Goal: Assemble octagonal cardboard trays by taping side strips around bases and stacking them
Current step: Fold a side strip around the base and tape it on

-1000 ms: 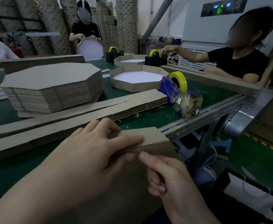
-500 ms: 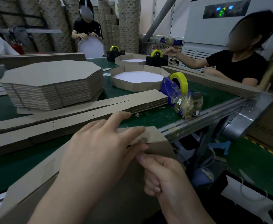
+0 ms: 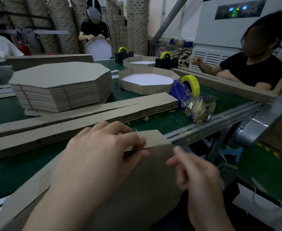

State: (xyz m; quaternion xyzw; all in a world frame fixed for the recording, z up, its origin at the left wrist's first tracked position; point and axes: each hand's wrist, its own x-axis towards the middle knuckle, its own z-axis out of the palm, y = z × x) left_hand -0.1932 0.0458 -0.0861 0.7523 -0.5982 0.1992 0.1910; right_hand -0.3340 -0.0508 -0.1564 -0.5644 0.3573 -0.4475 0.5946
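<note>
My right hand (image 3: 197, 174) has come off the cardboard. Half a second ago it pinched the corner next to my left thumb. Now it hangs just right of the piece, blurred, its grip loose and holding nothing.

My left hand (image 3: 101, 147) has not moved: its grip stays pinched on the end of the side strip (image 3: 155, 139), pressing it to the edge of the base (image 3: 137, 189), which is tilted against the near edge of the desk (image 3: 170, 120).

I read this as the joint being lined up and the free hand leaving to fetch tape. The blue tape dispenser (image 3: 187, 95) stands to the far right on the desk, within reach. The left hand alone now keeps the strip from slipping.

**By count:**
- One tall stack of bases (image 3: 60, 84), far left.
- Two long piles of strips (image 3: 86, 120), between that stack and me.
- Two finished trays lying flat, the nearer tray (image 3: 145, 80) and the farther tray (image 3: 140, 61).
- Three dispensers in all: the blue one and two black ones, the left black one (image 3: 123, 55) and the right black one (image 3: 166, 61).
- One white octagon (image 3: 98, 49) held upright by a worker at the far end.
</note>
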